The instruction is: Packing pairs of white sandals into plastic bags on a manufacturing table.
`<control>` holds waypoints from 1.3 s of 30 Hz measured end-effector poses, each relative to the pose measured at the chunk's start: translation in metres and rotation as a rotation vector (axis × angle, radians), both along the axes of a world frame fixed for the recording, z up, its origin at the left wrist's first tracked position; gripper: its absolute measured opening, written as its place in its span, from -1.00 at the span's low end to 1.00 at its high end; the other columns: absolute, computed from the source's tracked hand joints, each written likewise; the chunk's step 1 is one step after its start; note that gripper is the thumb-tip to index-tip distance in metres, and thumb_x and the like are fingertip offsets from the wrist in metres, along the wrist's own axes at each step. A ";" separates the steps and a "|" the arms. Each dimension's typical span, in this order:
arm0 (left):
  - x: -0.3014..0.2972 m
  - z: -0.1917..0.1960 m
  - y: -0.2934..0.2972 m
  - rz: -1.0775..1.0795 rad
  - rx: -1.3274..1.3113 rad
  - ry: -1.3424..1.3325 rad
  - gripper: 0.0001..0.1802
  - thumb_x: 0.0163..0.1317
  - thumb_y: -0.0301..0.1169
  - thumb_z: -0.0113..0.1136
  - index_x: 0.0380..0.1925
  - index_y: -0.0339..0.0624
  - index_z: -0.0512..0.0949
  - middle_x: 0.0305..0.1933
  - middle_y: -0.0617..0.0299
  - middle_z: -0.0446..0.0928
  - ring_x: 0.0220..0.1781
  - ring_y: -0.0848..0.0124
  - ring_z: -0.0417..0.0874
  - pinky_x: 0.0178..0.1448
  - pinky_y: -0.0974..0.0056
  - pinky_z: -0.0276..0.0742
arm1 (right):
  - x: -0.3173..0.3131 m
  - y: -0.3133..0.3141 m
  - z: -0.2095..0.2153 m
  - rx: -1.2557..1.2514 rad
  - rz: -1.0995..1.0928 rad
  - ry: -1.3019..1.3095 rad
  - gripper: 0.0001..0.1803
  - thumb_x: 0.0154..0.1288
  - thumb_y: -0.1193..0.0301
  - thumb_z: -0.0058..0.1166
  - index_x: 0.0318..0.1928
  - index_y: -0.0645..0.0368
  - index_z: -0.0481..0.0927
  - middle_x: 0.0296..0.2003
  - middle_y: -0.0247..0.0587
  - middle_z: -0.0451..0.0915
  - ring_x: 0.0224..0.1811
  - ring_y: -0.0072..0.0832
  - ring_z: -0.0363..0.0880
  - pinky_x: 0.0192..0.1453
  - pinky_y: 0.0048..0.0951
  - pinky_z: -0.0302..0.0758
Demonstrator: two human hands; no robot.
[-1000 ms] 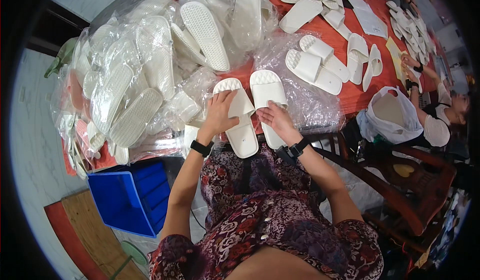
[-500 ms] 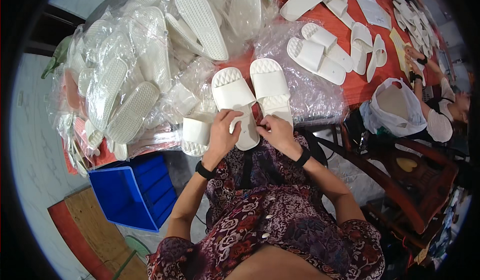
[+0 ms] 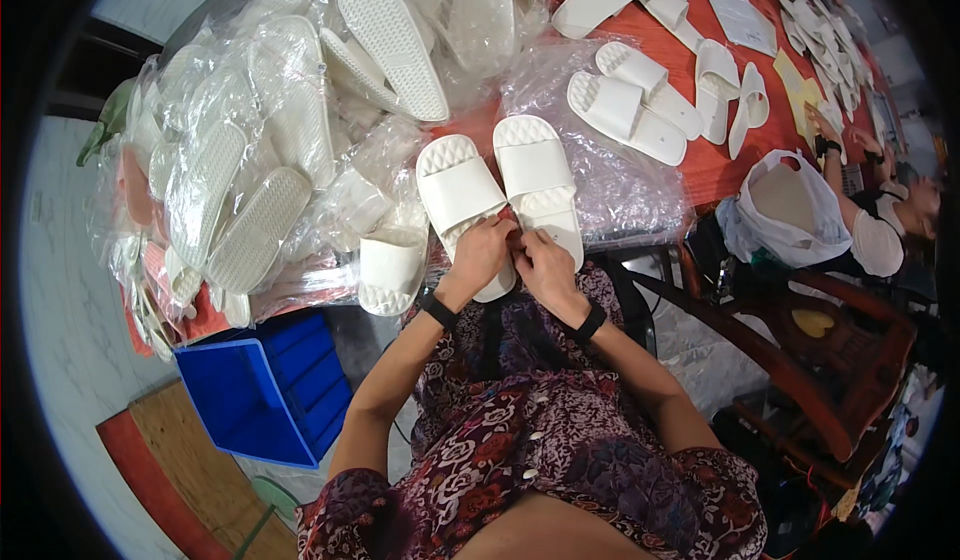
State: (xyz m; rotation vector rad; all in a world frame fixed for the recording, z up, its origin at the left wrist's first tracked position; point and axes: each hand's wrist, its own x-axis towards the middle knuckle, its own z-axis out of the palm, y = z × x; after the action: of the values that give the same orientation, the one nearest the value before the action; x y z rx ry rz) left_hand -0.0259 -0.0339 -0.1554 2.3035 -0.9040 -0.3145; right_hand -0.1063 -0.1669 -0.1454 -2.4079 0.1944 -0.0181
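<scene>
Left hand (image 3: 481, 257) and right hand (image 3: 550, 275): fingers curled, grip unclear. The white slipper pair (image 3: 462, 194) lies toes beyond them, presumably keeping heels reachable

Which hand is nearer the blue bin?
Left. The left hand is over one white slipper, above and right of the blue bin in the picture; the right hand is farther right, over another white slipper.

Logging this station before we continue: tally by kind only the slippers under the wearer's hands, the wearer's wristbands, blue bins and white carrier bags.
White slippers there: 2
Black wristbands: 2
Blue bin: 1
White carrier bag: 1
Total: 6
</scene>
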 end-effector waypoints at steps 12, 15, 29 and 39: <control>-0.013 0.018 -0.003 0.309 -0.412 0.448 -0.71 0.06 -0.57 0.22 -0.17 -0.23 0.50 -0.47 0.14 0.59 -0.44 0.33 0.62 -0.34 0.33 0.50 | 0.002 -0.007 0.020 0.324 -0.161 -0.122 -0.88 0.18 0.45 0.15 -0.29 0.19 0.52 -0.42 -0.17 0.54 -0.52 -0.33 0.58 -0.46 -0.38 0.47; -0.015 0.031 -0.005 0.326 -0.358 0.453 -0.71 0.06 -0.56 0.22 -0.15 -0.21 0.50 -0.39 0.11 0.57 -0.41 0.30 0.63 -0.33 0.30 0.51 | 0.004 -0.011 0.027 0.310 -0.161 -0.121 -0.91 0.18 0.46 0.13 -0.31 0.18 0.53 -0.44 -0.18 0.53 -0.52 -0.34 0.58 -0.46 -0.38 0.46; 0.008 0.046 -0.014 -0.051 -0.282 -0.082 -0.84 0.05 -0.53 0.25 -0.31 -0.19 0.57 -0.22 0.12 0.52 -0.19 0.15 0.56 -0.20 0.18 0.51 | 0.001 -0.033 0.041 0.200 -0.129 -0.141 -0.88 0.09 0.46 0.16 -0.33 0.13 0.52 -0.46 -0.20 0.52 -0.53 -0.32 0.58 -0.43 -0.34 0.45; 0.007 0.053 -0.016 -0.006 -0.379 0.185 -0.90 -0.01 -0.59 0.14 -0.44 -0.26 0.47 -0.43 0.06 0.43 -0.33 0.05 0.49 -0.26 0.11 0.42 | 0.008 -0.042 0.048 0.317 0.043 -0.175 -0.88 0.13 0.50 0.10 -0.32 0.19 0.44 -0.43 -0.16 0.50 -0.49 -0.27 0.54 -0.40 -0.35 0.45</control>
State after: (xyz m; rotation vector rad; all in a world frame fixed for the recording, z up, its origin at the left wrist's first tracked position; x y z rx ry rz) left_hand -0.0194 -0.0496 -0.1027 1.8907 -0.8007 -0.3221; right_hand -0.0978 -0.2090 -0.0976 -2.0810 0.0585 -0.1656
